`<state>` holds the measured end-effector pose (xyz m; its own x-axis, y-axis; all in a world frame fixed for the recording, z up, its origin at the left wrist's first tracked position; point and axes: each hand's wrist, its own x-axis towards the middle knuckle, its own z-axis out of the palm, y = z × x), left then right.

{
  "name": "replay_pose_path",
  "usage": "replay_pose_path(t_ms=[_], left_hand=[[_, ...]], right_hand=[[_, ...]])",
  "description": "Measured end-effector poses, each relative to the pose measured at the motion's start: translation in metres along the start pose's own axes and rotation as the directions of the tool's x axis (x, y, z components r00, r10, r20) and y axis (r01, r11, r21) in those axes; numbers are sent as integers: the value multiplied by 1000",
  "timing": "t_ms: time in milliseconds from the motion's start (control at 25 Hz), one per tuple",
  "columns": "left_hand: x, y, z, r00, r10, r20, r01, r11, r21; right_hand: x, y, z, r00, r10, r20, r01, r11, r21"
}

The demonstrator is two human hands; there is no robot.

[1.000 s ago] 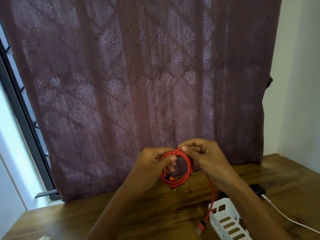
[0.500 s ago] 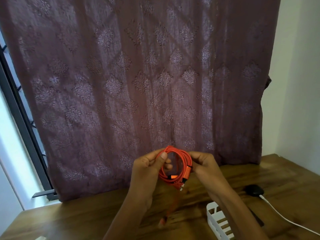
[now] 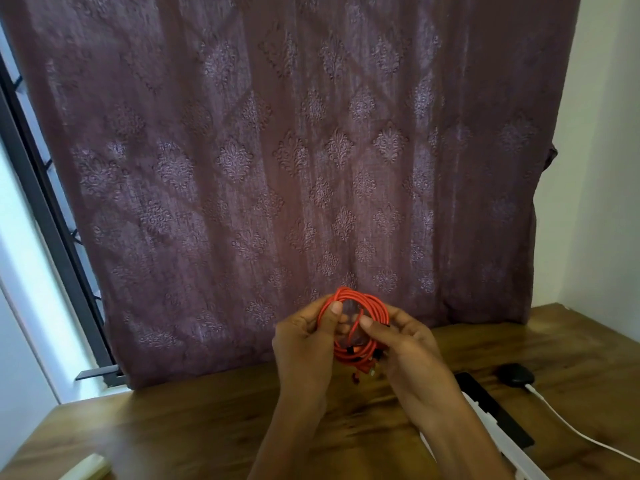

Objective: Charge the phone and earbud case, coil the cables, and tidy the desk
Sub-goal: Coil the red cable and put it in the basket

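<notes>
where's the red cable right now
In the head view, the red cable is a coil held at centre frame between the left hand and right hand, lifted above the wooden desk, in front of the curtain.

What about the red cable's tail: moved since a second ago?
Yes: the tail rose up-left, from beside the white tray to just under the coil.
</notes>
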<state>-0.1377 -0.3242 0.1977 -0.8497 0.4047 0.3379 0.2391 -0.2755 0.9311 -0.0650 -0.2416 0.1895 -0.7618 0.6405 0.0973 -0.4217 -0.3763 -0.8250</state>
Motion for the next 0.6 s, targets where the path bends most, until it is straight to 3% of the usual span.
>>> replay_pose_path(t_ms=[160, 320, 400, 440, 520, 560, 600], left_hand=[[-4, 0, 6, 1000, -30, 6, 30, 1000, -6], [-10, -4, 16, 999, -35, -39, 34, 999, -17], [-13, -4, 20, 997, -42, -59, 39, 998, -44], [-13, -3, 20, 996, -37, -78, 33, 998, -53], [-13, -1, 21, 995, -27, -100, 20, 997, -69], [-13, 1, 22, 994, -25, -105, 16, 997, -81], [-13, 3, 23, 994, -19, -106, 10, 996, -90]], right_hand=[[-4, 0, -5, 996, 34, 84, -43, 993, 114], [-9, -7, -1, 994, -103, -45, 102, 994, -40], [-10, -7, -1, 954, -252, -162, 212, 950, -228], [-10, -7, -2, 900, -387, -200, 287, 872, -395], [-11, -5, -5, 758, -637, -140, 387, 612, -690], [-12, -4, -6, 716, -691, -94, 403, 520, -753], [-13, -3, -6, 714, -697, -68, 410, 495, -766]])
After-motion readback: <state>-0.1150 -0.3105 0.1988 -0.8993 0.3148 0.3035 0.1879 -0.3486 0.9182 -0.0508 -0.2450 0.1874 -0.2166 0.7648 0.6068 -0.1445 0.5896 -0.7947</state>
